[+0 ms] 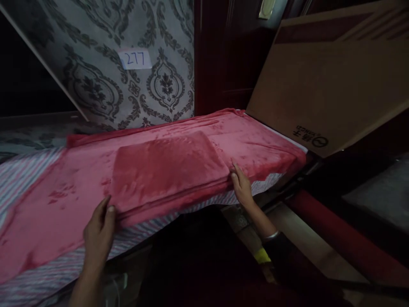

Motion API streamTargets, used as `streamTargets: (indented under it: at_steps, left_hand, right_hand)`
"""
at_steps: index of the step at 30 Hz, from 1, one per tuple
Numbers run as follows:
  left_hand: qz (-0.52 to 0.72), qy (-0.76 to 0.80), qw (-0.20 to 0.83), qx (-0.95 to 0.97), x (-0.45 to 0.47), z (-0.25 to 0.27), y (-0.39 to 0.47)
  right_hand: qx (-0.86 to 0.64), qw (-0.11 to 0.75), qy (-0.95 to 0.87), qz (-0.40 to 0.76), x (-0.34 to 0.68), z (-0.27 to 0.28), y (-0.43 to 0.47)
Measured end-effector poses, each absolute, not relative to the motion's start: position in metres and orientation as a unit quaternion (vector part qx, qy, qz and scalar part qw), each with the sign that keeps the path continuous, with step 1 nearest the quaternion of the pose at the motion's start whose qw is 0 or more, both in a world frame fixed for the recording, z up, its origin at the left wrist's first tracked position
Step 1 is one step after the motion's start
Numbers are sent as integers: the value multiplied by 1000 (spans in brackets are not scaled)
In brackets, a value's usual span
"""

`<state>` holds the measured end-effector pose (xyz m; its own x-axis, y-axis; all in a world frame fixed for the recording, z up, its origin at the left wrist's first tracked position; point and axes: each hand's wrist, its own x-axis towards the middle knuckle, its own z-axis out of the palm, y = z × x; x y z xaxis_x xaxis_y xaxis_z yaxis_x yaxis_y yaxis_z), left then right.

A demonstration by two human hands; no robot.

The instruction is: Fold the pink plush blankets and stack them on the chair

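A red plush cloth, folded into a rectangular stack (169, 166), lies on a larger spread pink-red plush blanket (70, 204). My left hand (100, 232) is at the near left corner of the stack, thumb and forefinger apart and nothing visible between them. At the near right corner, my right hand (242, 184) touches the edge with thumb and fingers slightly parted. Layered folds show along the stack's near edge. Beneath the blanket, a striped sheet (35, 170) shows at the left and along the front.
A large cardboard box (332, 81) stands at the back right, beside a dark red door (220, 55). Patterned wallpaper (96, 25) behind carries a paper label (136, 59) reading 277. A red roll-like object (348, 238) lies low at the right.
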<state>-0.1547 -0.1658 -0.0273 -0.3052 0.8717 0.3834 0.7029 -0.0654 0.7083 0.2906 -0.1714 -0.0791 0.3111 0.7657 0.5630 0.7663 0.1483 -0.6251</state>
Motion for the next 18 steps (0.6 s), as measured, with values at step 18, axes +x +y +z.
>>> streamTargets:
  at_steps: [18]
  left_hand:
    - [453,653,292,532,-155,1,-113]
  right_hand:
    - [-632,451,-603,183,309,-54,-110]
